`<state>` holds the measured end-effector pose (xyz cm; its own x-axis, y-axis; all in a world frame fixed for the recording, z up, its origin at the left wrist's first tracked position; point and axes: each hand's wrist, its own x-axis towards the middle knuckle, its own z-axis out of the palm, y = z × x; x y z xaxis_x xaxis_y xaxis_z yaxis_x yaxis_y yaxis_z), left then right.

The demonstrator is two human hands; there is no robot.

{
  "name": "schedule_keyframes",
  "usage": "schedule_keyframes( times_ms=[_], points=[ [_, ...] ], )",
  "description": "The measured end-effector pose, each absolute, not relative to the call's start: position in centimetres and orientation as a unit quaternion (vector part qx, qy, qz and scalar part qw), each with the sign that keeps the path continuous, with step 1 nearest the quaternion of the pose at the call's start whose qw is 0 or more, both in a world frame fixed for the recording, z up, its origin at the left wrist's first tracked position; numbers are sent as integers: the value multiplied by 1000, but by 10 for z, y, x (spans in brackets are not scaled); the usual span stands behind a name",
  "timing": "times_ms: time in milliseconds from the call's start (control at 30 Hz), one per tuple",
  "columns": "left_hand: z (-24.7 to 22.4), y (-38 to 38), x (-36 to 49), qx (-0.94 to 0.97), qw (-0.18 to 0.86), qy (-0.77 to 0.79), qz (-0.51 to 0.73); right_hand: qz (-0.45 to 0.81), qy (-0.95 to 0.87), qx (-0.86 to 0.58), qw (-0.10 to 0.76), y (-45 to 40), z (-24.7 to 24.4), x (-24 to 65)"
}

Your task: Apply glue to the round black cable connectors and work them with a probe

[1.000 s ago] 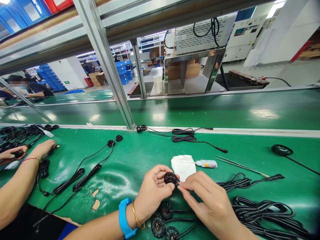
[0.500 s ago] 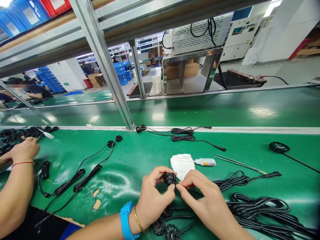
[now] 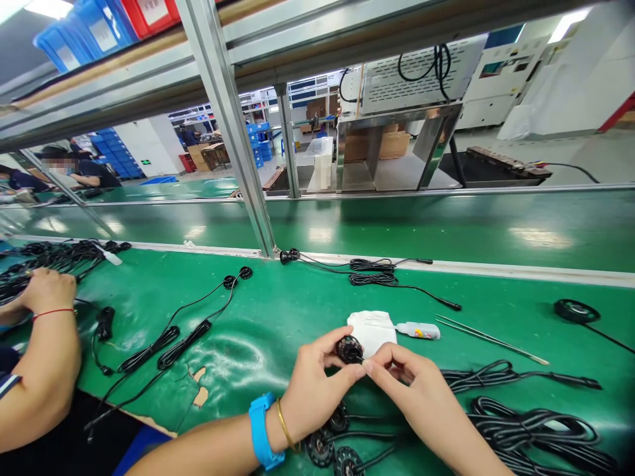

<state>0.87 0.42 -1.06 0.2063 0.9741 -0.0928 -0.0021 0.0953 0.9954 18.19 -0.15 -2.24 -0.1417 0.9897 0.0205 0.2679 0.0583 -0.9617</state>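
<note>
One round black connector [image 3: 350, 349] in hand, three more just below, one white cloth [image 3: 371, 332], one squeeze bottle [image 3: 418, 330].

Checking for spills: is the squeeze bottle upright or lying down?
Lying down: the squeeze bottle rests on its side, nozzle pointing onto the white cloth.

Black disc [image 3: 350, 349] half-hidden behind fingertips [image 3: 370, 367]

Electronics assembly workshop on a factory floor: a green-matted workbench [image 3: 278, 311] with aluminium-profile uprights [image 3: 228, 112] carries coiled black cables [image 3: 536, 423]; blue stacking bins [image 3: 260, 142] and a stainless-steel equipment stand [image 3: 397, 149] stand beyond a second parallel bench [image 3: 397, 228].
</note>
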Motion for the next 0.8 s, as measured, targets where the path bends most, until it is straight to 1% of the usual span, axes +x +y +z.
schedule_keyframes(
  times_ms=[167, 267, 300, 367, 400, 433, 467, 533, 633, 700, 800],
  points=[
    [-10, 5, 9, 490, 625, 420, 440, 431, -622, -519, 398, -7, -17, 175],
    [-10, 8, 8, 454, 652, 407, 451, 407, -674, -489, 377, -3, -7, 185],
    [-10, 9, 7, 445, 656, 412, 449, 371, -695, -492, 370, 2, -4, 196],
    [-10, 12, 6, 444, 657, 427, 434, 230, -717, -560, 346, 12, -2, 228],
    [-10, 13, 5, 452, 655, 434, 422, 119, -704, -621, 324, 18, -3, 248],
    [-10, 14, 4, 460, 654, 440, 409, 17, -672, -690, 269, 24, -6, 269],
    [-10, 14, 4, 470, 653, 444, 395, -13, -647, -721, 246, 29, -9, 288],
    [-10, 13, 3, 488, 651, 451, 366, -37, -620, -752, 220, 37, -17, 321],
    [-14, 11, 5, 504, 645, 465, 337, -23, -611, -763, 211, 42, -23, 344],
    [-18, 11, 6, 505, 642, 470, 335, -11, -608, -762, 224, 41, -22, 344],
    [-23, 12, 8, 506, 635, 476, 338, -4, -589, -758, 280, 38, -13, 327]
  ],
)
